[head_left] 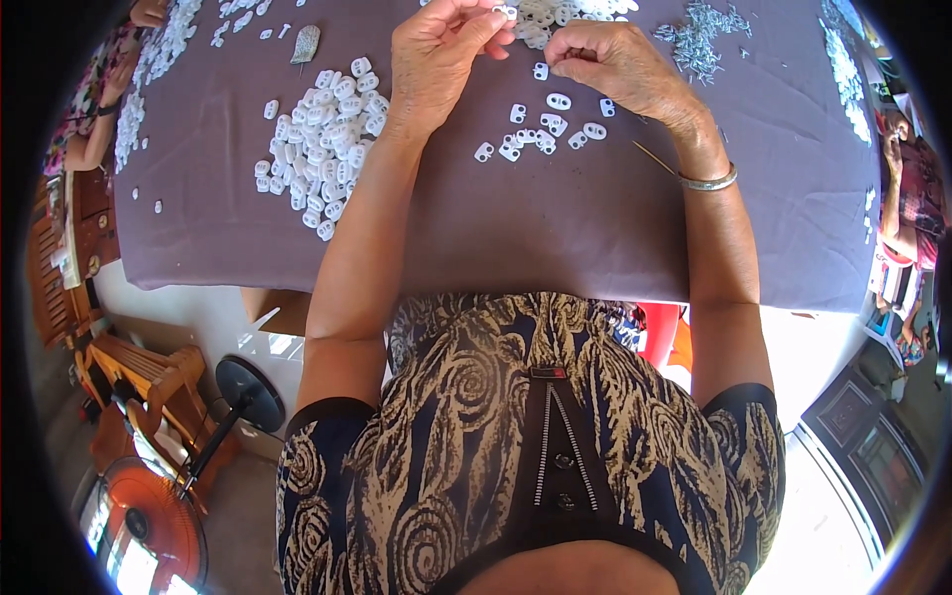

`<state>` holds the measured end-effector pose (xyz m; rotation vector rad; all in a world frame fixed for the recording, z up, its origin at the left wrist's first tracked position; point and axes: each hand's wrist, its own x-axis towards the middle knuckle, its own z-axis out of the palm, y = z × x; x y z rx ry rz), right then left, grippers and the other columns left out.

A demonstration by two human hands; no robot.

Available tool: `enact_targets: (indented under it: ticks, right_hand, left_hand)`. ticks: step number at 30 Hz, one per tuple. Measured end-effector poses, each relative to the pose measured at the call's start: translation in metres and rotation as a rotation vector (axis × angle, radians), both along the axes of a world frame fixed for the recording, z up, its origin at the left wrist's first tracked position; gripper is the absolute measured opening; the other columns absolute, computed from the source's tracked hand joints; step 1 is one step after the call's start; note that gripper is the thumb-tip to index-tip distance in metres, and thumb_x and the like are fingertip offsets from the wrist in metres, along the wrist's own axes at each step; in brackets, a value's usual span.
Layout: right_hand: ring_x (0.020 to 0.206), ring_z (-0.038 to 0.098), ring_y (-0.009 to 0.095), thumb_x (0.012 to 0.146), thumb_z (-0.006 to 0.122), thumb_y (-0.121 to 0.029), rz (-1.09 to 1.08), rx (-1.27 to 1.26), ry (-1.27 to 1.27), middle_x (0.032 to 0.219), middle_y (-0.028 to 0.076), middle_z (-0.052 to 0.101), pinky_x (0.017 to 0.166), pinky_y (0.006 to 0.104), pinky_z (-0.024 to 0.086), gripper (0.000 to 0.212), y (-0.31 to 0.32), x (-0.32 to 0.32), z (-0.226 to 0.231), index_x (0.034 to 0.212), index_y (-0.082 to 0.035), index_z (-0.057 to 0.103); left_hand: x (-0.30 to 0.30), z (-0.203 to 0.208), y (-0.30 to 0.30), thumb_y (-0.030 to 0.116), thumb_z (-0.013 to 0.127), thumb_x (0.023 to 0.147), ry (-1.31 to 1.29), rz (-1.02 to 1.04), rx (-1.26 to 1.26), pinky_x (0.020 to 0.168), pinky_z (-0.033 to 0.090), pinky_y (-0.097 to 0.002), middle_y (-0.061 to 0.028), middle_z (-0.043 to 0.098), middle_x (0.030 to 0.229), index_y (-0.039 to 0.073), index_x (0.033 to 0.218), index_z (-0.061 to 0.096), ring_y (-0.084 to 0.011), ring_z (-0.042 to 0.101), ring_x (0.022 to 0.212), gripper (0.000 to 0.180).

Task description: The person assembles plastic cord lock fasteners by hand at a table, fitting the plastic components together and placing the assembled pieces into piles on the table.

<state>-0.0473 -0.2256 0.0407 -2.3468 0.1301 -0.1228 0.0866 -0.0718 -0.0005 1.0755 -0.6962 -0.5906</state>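
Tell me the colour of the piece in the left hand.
The piece is white, in the head view.

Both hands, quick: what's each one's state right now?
Left hand: closed, pinching a small white piece.
Right hand: curled; whether it holds anything cannot be told.

Wht pcs (332, 139) uncountable, 1 bangle (709, 184), 1 orng fan (159, 511)

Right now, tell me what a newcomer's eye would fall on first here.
Probably the boldly swirled dark-and-tan top filling the lower middle, then the heap of white pieces on the purple-grey cloth, left of the person's left forearm. At the top middle, the left hand pinches one small white piece. At lower left, an orange fan also stands out.
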Motion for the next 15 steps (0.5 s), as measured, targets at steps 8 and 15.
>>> enact_targets:
  ticks: [8,15]
  right_hand:
    - [0.061,0.049,0.007,0.078,0.067,-0.01,0.07,0.08,0.214,0.066,-0.001,0.055,0.055,0.0266,0.042,0.009,0.01,0.0,0.013,0.08,-0.003,0.062]
    - [0.054,0.045,0.016,0.069,0.062,-0.004,0.179,-0.155,0.117,0.061,0.006,0.048,0.053,0.0307,0.04,0.01,0.009,-0.003,0.005,0.071,-0.001,0.053]
  left_hand:
    - [0.018,-0.037,-0.007,-0.001,0.059,0.088,-0.33,-0.009,-0.302,0.062,0.052,-0.0229,-0.0026,0.062,0.082,0.0,0.094,0.063,-0.0094,0.06,0.071,0.007]
    - [-0.009,0.001,-0.002,-0.001,0.059,0.088,-0.037,-0.022,0.04,0.061,0.051,-0.0226,-0.0022,0.062,0.082,0.0,0.093,0.064,-0.0085,0.059,0.071,0.006]
